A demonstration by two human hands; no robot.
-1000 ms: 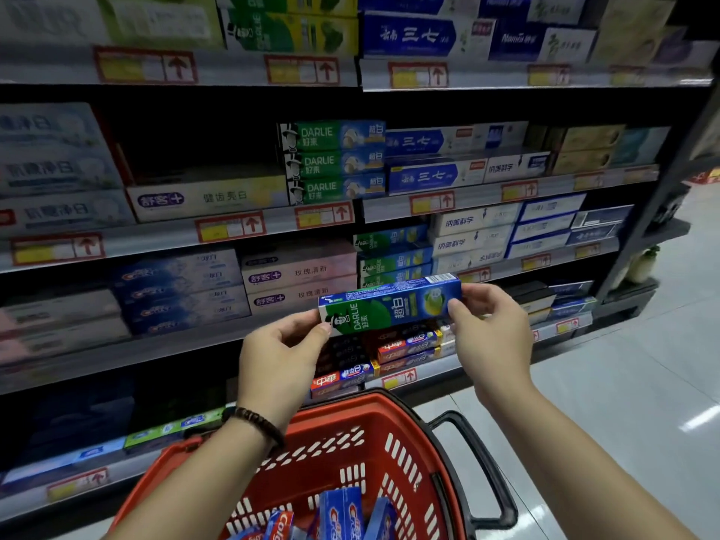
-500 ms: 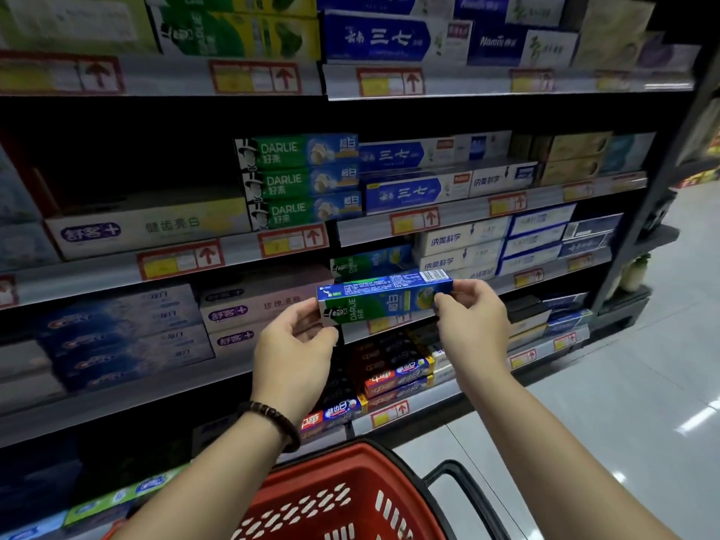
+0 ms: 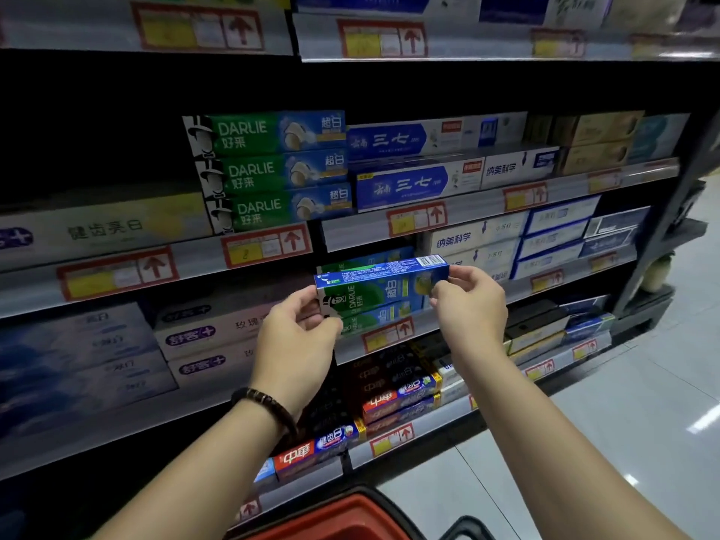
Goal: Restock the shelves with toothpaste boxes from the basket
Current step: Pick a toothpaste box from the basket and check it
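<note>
**2 hands, 1 box at the shelf edge**

1 green-and-blue toothpaste box [image 3: 382,284] is held level just in front of the edge of a shelf [image 3: 348,352] where matching boxes [image 3: 374,319] lie stacked. The left hand [image 3: 296,344] pinches its left end between thumb and curled fingers. The right hand [image 3: 471,305] pinches its right end between thumb and forefinger. 1 shelf higher, 3 Darlie boxes [image 3: 272,171] sit stacked at the front edge. A beaded bracelet [image 3: 269,407] circles the left wrist. The red basket [image 3: 335,516] shows below both forearms.

"DARLIE" on toothpaste boxes [image 3: 272,171]
</note>
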